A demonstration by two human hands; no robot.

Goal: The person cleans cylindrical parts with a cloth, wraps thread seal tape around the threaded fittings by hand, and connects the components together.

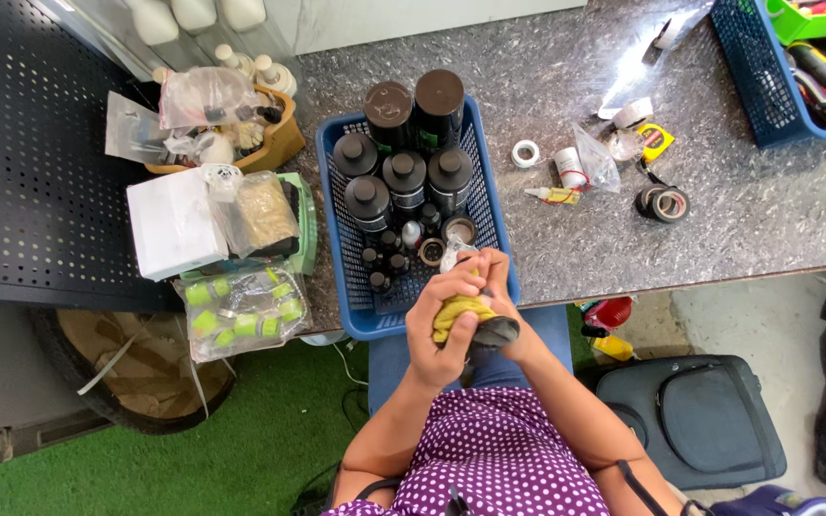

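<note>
over the near rim of the blue basket, at the table edge: my two hands, worked together.

item: left hand. fingers were curled and clamped on a yellow cloth, bunched tight in the palm.

item: right hand. fingers were closed around a small dark bottle, its dark end showing just below the cloth; cloth and bottle touched. what lay under my fingers i could not tell.

item: basket. it held tall black-capped bottles at the far end and small vials nearer me, packed close.

handling note, as i judged it: the rubbing went best with the bottle gripped firm in the right hand and turned against the cloth, kept over the basket so a slip would drop it inside and not past the table edge to the floor.

edges and room: the basket overhung the table edge toward my lap. to the left, bagged green-capped vials and a white box crowded close. to the right, the grey table lay more open, with tape rolls and a small tube well apart from my hands. below right, a dark bag sat on the floor.
</note>
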